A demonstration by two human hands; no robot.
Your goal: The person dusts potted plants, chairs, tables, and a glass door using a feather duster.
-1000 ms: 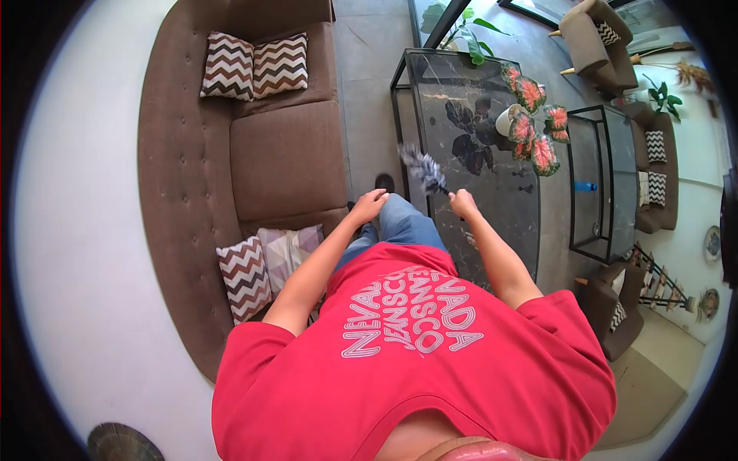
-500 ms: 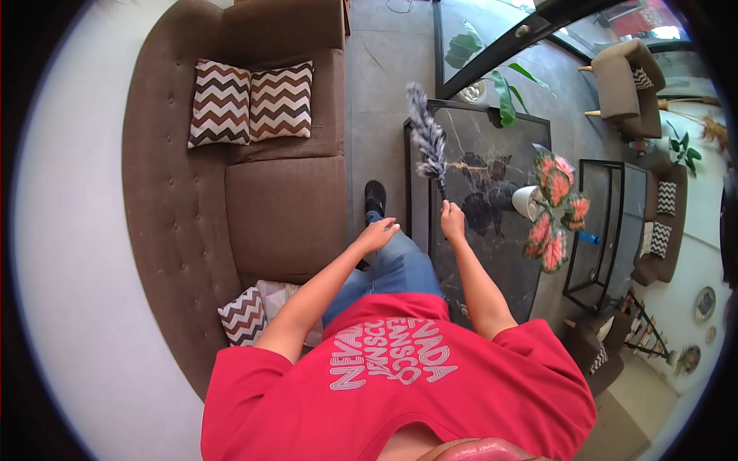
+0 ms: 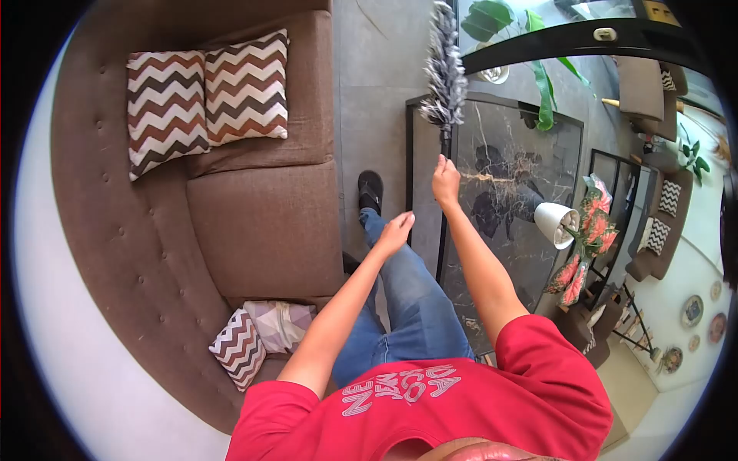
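Note:
My right hand (image 3: pixel 446 184) is closed round the handle of a grey fluffy duster (image 3: pixel 444 73), which points away from me past the near-left corner of a dark marble table (image 3: pixel 492 196). The duster's head is over the table's far-left edge and the floor beside it. My left hand (image 3: pixel 394 233) hangs above my thigh with nothing visible in it; its fingers are loosely bent, the thumb apart. A white pot (image 3: pixel 555 224) with a pink and green leafed plant (image 3: pixel 596 230) stands on the table's right side.
A brown sofa (image 3: pixel 265 223) with zigzag cushions (image 3: pixel 246 88) runs along the left. A black-framed glass panel and a green plant (image 3: pixel 544 96) are beyond the table. Armchairs (image 3: pixel 642 88) and another sofa (image 3: pixel 661 219) stand to the right. Grey floor (image 3: pixel 373 123) lies between sofa and table.
The duster has swung up and away from me, from over the table's left edge toward its far end. My left hand has moved right, off my knee. The view has shifted forward.

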